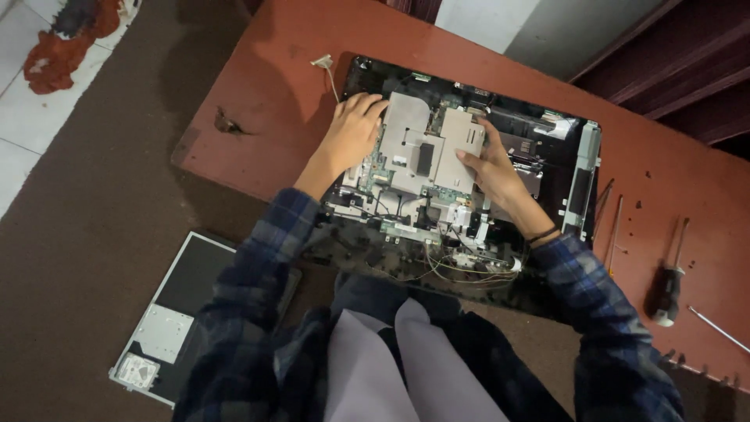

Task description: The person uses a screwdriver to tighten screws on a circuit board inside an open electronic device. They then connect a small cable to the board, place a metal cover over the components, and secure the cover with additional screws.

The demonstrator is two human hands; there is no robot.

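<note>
An opened all-in-one computer chassis [562, 258] lies flat on a red-brown table [266, 86], its insides facing up. A grey metal shield plate [426, 144] covers the board in the middle. My left hand [351, 133] grips the plate's left edge, fingers curled over its top corner. On the plate's right edge rests my right hand [494, 170], thumb pressed on the metal. Loose wires [469, 266] bunch at the near edge of the chassis. A green circuit board shows below the plate.
A black-handled screwdriver [666, 293] and two thin tools [613, 227] lie on the table to the right. A small white connector with its cable [324, 64] sits by the chassis's far left corner. A removed panel with a drive [168, 312] lies on the brown floor.
</note>
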